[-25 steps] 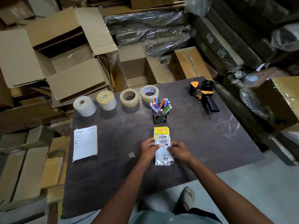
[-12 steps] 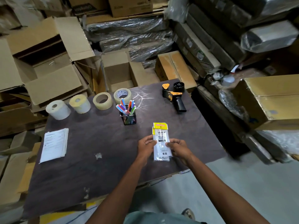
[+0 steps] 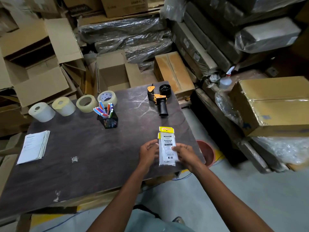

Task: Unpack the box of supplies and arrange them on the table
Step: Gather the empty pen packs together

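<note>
A clear plastic packet (image 3: 167, 148) with a yellow header card and a white label sits lengthwise near the right edge of the dark table (image 3: 100, 156). My right hand (image 3: 186, 154) grips its right side, thumb on the label. My left hand (image 3: 148, 152) is cupped at its left edge, fingertips against it. Arranged on the table are a mesh holder of coloured pens (image 3: 108, 120), a yellow and black tape dispenser (image 3: 158, 99), two white label rolls (image 3: 41, 112), two clear tape rolls (image 3: 86, 103) and a stack of printed sheets (image 3: 34, 147).
An open cardboard box (image 3: 113, 72) stands behind the table's far edge, among many flattened and open cartons. Wrapped bundles and sealed boxes (image 3: 270, 104) are piled at the right. A red bucket (image 3: 207, 152) sits on the floor by the table's right corner.
Both hands have carried the packet from the table's middle, in front of the pen holder, to the right edge. My view has swung to the right.
</note>
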